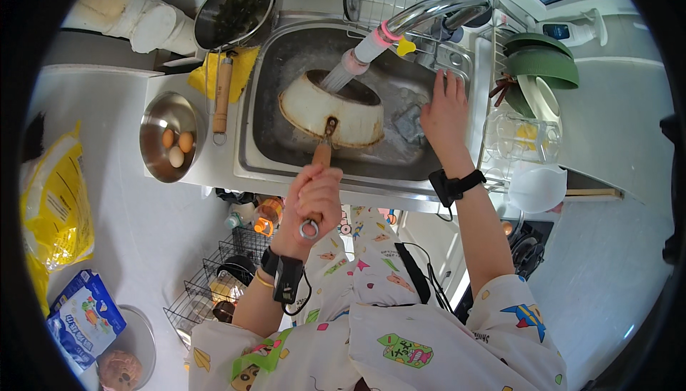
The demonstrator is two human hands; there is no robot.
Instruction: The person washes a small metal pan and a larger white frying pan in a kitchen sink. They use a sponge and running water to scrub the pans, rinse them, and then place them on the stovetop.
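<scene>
My left hand [316, 198] is closed around the wooden handle of a white enamel saucepan [343, 120], brown-stained at its rim and handle joint. The pan is tilted inside a stainless steel sink [300, 163]. Water streams from the white-and-pink spray nozzle [356, 59] of a chrome faucet [423, 8] into the pan. Over the sink's right side, my right hand [446, 107] reaches with extended fingers towards the rim and holds nothing visible. Whether its fingertips touch the rim, I cannot tell. Beside that hand, a crumpled grey item [410, 122] lies on the sink bottom.
Left of the sink stand a pot of dark greens [236, 13], a yellow cloth [244, 72], a wooden-handled strainer [222, 96] and a metal bowl [174, 104] with three eggs. Along the right, a dish rack holds green bowls [544, 67] and a clear glass container [528, 131].
</scene>
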